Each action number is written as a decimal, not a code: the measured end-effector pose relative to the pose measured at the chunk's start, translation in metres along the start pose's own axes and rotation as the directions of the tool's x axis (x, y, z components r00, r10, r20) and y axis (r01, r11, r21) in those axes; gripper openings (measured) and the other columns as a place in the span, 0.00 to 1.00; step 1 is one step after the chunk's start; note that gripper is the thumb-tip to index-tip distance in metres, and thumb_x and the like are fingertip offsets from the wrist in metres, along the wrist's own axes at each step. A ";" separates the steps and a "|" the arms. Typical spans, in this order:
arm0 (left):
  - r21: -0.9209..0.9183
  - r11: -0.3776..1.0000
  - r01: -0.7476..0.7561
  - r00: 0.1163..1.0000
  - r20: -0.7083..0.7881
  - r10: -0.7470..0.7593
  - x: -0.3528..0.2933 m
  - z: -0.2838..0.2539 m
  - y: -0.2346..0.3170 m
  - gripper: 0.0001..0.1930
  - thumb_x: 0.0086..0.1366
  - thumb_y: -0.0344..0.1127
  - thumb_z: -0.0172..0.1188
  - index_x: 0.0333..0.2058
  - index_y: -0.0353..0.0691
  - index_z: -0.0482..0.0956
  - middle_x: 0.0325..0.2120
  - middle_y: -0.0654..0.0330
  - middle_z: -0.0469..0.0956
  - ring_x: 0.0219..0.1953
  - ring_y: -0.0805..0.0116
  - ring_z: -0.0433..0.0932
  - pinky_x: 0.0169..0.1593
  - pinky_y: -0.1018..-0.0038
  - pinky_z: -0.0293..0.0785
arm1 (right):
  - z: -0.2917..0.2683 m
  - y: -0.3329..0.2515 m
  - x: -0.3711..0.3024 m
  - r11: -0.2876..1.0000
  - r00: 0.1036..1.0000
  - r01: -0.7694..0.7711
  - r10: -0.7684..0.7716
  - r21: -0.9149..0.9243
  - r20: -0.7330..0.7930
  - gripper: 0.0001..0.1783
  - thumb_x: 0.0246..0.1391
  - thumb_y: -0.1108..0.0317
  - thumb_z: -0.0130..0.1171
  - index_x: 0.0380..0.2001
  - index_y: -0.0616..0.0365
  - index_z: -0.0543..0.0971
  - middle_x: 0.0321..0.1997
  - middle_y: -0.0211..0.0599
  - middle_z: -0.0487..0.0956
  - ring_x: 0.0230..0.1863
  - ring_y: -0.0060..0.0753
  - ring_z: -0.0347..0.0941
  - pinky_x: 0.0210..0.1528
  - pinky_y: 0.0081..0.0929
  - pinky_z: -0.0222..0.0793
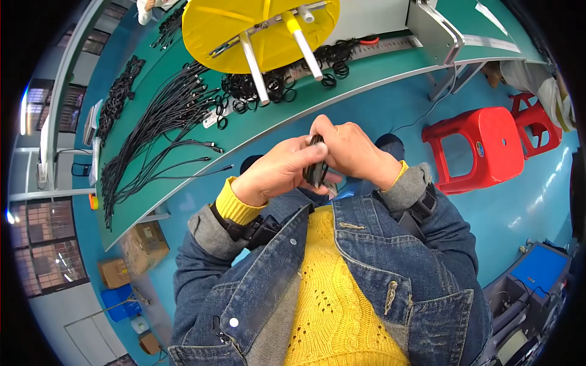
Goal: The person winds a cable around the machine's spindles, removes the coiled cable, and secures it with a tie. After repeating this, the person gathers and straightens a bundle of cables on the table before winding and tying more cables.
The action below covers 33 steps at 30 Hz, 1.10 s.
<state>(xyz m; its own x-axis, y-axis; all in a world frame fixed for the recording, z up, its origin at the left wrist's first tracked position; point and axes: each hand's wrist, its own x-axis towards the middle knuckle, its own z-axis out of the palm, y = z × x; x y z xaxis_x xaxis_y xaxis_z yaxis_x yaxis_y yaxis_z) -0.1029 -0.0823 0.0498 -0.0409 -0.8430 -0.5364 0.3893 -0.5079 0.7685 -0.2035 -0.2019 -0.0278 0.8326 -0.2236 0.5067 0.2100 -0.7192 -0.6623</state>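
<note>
In front of my chest, past the table's near edge, both hands close around a small coiled black cable (315,171). My left hand (284,163) grips the coil from the left, its thumb lying across the top. From the right, my right hand (355,149) bends its fingers over the coil's upper end; its fingertips are partly hidden. Above my hands is a yellow disc (213,27) with two white pegs (305,49) sticking out toward me. Loose straight black cables (165,110) fan across the green table to the left.
Small black coils (278,85) lie under the disc beside a metal ruler (390,46) on the green table (137,204). Darker cable bundles (116,97) sit farther left. Red stools (488,149) stand right; cardboard boxes (144,244) and a blue bin (119,302) are lower left.
</note>
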 end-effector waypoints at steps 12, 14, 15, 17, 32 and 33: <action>0.179 0.976 0.125 0.971 0.179 -0.157 0.019 -0.035 -0.031 0.15 0.62 0.41 0.53 0.38 0.33 0.69 0.22 0.59 0.74 0.20 0.73 0.74 0.20 0.76 0.76 | 0.000 0.001 -0.010 0.984 0.982 0.052 -0.019 -0.173 0.188 0.12 0.39 0.70 0.59 0.27 0.58 0.67 0.16 0.42 0.74 0.21 0.47 0.73 0.21 0.36 0.67; 0.345 0.938 -0.017 0.975 0.213 -0.061 0.021 -0.036 -0.036 0.15 0.62 0.41 0.54 0.36 0.32 0.70 0.21 0.60 0.74 0.19 0.73 0.74 0.20 0.76 0.76 | 0.005 -0.002 -0.011 0.988 0.999 0.005 -0.011 0.152 0.042 0.11 0.39 0.69 0.59 0.27 0.58 0.68 0.18 0.42 0.75 0.22 0.46 0.74 0.22 0.34 0.68; 0.370 0.927 -0.065 0.980 0.198 -0.010 0.023 -0.040 -0.041 0.16 0.63 0.42 0.52 0.36 0.32 0.70 0.20 0.60 0.73 0.18 0.72 0.73 0.20 0.77 0.74 | 0.008 -0.003 -0.012 0.988 0.999 0.003 -0.009 0.155 0.043 0.11 0.39 0.69 0.59 0.27 0.58 0.68 0.18 0.42 0.75 0.22 0.46 0.74 0.22 0.34 0.68; 0.425 0.891 -0.158 0.980 0.177 0.089 0.026 -0.047 -0.048 0.17 0.65 0.45 0.49 0.35 0.32 0.71 0.17 0.62 0.71 0.16 0.71 0.72 0.20 0.79 0.71 | 0.021 -0.003 -0.016 0.910 0.980 -0.181 0.197 0.374 -0.005 0.09 0.39 0.70 0.58 0.26 0.59 0.70 0.19 0.44 0.75 0.23 0.46 0.75 0.22 0.34 0.69; 0.238 0.966 0.100 0.953 0.256 -0.162 0.034 -0.058 -0.074 0.12 0.63 0.39 0.53 0.33 0.33 0.71 0.19 0.65 0.71 0.17 0.79 0.70 0.17 0.82 0.67 | 0.038 0.015 -0.032 0.922 0.934 -0.352 0.332 0.165 0.135 0.09 0.37 0.72 0.52 0.27 0.60 0.76 0.22 0.49 0.77 0.26 0.54 0.74 0.29 0.41 0.70; 0.257 0.959 0.117 0.940 0.284 -0.191 0.036 -0.058 -0.072 0.11 0.63 0.38 0.53 0.33 0.33 0.71 0.19 0.66 0.70 0.17 0.79 0.69 0.17 0.82 0.67 | 0.043 0.016 -0.035 0.911 0.926 -0.372 0.352 0.179 0.137 0.09 0.37 0.72 0.52 0.27 0.61 0.76 0.23 0.50 0.77 0.26 0.54 0.73 0.29 0.41 0.70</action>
<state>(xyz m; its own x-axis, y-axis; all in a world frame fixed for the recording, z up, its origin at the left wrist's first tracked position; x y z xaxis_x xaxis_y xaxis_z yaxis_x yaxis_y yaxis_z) -0.0786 -0.0662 -0.0451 -0.3742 -0.7454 -0.5518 0.1321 -0.6318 0.7638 -0.2070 -0.1771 -0.0795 0.9152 -0.3696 0.1606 -0.0271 -0.4541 -0.8906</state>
